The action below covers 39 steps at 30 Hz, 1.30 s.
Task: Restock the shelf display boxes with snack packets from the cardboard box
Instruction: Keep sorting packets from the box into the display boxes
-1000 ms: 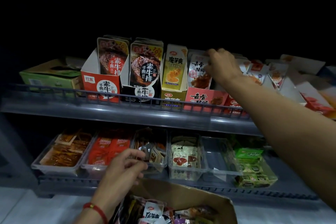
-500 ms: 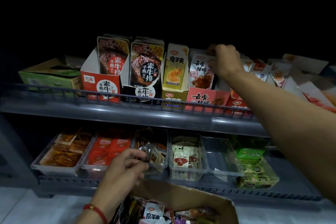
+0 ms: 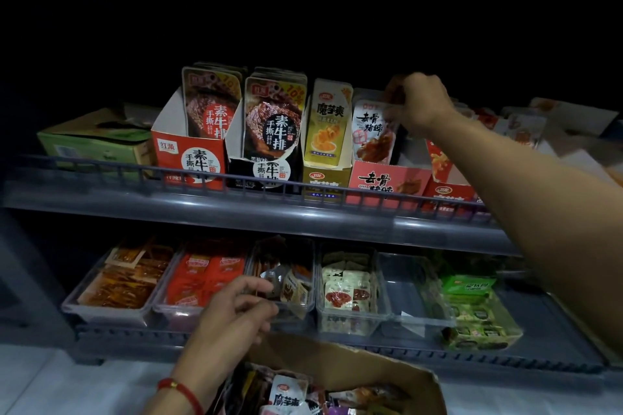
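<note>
My right hand [image 3: 419, 104] reaches to the upper shelf and pinches a reddish-brown snack packet [image 3: 395, 91] above the pink display box [image 3: 387, 180], behind that box's front white-and-red packet [image 3: 371, 131]. My left hand [image 3: 236, 310], with a red bracelet on the wrist, hovers over the back wall of the cardboard box [image 3: 340, 360] with curled fingers. Its fingertips lie close to a dark packet [image 3: 274, 280] sticking out of a clear bin [image 3: 303, 305]; whether they hold it is unclear. The cardboard box holds several mixed snack packets [image 3: 286, 396].
On the upper shelf stand a green carton [image 3: 94, 141], a red display box [image 3: 188, 158], a black one [image 3: 266, 172], a yellow one [image 3: 325, 175] and more red boxes at right. A grey rail [image 3: 236, 212] fronts the shelf. Clear bins [image 3: 414, 307] line the lower shelf.
My right hand has moved right and back along the pink display box, from its front packet to the packets behind. My left hand has stayed put.
</note>
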Each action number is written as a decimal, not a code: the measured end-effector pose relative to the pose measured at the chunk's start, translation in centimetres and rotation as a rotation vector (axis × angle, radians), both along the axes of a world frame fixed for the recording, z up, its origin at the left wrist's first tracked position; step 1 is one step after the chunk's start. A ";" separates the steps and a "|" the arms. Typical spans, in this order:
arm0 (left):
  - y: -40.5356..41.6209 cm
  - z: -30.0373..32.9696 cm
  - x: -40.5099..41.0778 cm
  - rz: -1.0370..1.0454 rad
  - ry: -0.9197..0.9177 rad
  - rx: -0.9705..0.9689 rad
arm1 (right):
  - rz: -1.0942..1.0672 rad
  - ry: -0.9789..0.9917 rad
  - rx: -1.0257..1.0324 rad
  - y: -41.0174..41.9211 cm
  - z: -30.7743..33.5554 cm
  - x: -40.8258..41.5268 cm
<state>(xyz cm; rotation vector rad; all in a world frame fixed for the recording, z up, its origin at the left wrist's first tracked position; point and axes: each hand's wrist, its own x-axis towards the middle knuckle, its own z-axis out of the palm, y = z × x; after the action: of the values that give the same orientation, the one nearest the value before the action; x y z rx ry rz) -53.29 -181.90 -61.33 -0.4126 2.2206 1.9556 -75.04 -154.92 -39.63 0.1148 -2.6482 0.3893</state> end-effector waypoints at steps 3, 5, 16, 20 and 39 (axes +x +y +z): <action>0.1 0.2 0.1 -0.001 -0.002 -0.005 | -0.017 -0.059 -0.063 -0.2 0.2 -0.6; 0.1 0.3 0.1 0.001 -0.005 -0.010 | -0.024 -0.092 -0.101 -0.2 0.5 -1.0; 0.3 1.3 0.4 -0.017 -0.023 -0.038 | -0.088 0.089 0.237 -0.8 -0.6 0.1; 0.4 1.5 0.7 -0.016 -0.017 -0.050 | -0.066 0.137 0.326 -0.9 -0.9 0.7; 2.7 -3.4 4.0 -1.118 -0.149 -0.989 | 0.820 -0.726 0.442 -2.9 -16.3 20.9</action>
<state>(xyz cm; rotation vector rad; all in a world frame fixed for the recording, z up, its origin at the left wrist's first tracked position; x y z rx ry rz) -49.27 -179.21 -64.69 0.5037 2.3029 0.2459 -54.11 -157.79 -55.93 1.4711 -3.2291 0.0724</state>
